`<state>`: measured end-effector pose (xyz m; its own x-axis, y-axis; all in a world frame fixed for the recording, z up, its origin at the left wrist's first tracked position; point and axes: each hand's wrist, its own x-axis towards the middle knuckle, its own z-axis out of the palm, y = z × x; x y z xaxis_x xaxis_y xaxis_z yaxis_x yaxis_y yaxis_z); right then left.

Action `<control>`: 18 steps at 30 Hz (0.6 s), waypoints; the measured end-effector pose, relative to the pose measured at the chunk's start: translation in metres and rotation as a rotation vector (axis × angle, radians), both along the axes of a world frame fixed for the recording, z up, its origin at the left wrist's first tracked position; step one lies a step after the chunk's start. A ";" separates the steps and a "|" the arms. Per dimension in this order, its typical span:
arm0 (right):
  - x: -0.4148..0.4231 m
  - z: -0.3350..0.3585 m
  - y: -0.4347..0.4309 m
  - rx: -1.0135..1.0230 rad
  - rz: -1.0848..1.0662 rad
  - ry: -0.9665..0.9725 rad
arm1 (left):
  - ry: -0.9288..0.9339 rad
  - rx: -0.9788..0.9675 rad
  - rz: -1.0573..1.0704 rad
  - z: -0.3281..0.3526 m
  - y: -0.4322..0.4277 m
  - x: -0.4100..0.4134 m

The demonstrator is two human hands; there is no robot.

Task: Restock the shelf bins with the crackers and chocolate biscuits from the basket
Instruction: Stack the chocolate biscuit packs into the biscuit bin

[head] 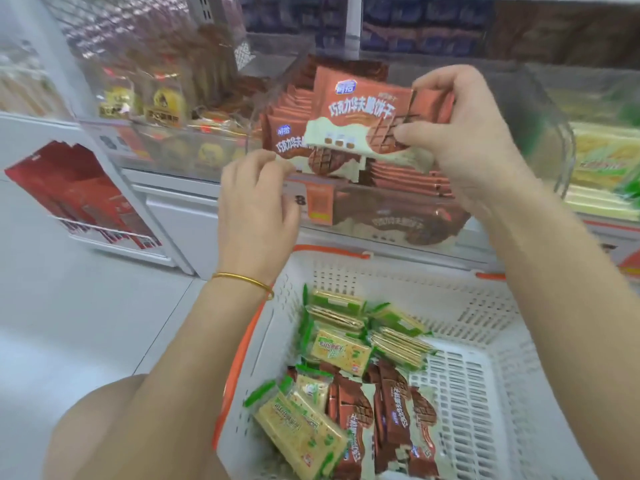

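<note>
The right hand (464, 133) grasps a chocolate wafer biscuit pack (360, 109) by its right end, thumb below and fingers curled over the top. It holds the pack face-out above the clear shelf bin (540, 109); brown edges beside the fingers suggest more packs behind it, though I cannot tell how many. The left hand (256, 202) is at the bin's front lip with fingers curled against the corner of a second front pack (289, 143). Whether it pinches that pack or only steadies it cannot be told. To do this step well, I judge the held pack should go down upright and label forward, parallel to the rows already standing in the bin. The left hand should keep the front pack from tipping out, and the right should let go only once the pack's lower edge rests. Two packs face the camera in the bin. The edge-on ones behind and the flat ones lower right are too many and too blurred to count. The white basket (485, 306) below holds about seven green cracker packs (339, 349) and at least three chocolate packs (394, 407), some overlapping. A second bin of crackers (602, 157) sits to the right.
</note>
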<state>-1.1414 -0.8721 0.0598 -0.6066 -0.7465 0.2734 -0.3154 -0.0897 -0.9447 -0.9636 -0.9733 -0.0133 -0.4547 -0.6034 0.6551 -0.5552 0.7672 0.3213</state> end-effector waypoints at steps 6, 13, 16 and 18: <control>0.022 -0.020 -0.056 0.063 -0.048 0.467 | -0.039 0.108 0.022 -0.008 0.000 -0.002; 0.026 -0.031 -0.073 0.296 -0.251 0.952 | -0.075 0.103 0.035 -0.013 -0.001 -0.005; 0.023 -0.029 -0.071 0.342 -0.215 1.026 | -0.079 0.099 0.041 -0.014 -0.001 -0.006; 0.021 -0.028 -0.068 0.327 -0.180 0.998 | -0.077 0.096 0.045 -0.014 0.002 -0.006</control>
<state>-1.1204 -0.9403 0.0313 -0.3276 -0.7952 0.5102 -0.9435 0.2469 -0.2211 -0.9692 -0.9716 -0.0270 -0.4728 -0.6824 0.5575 -0.6139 0.7089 0.3471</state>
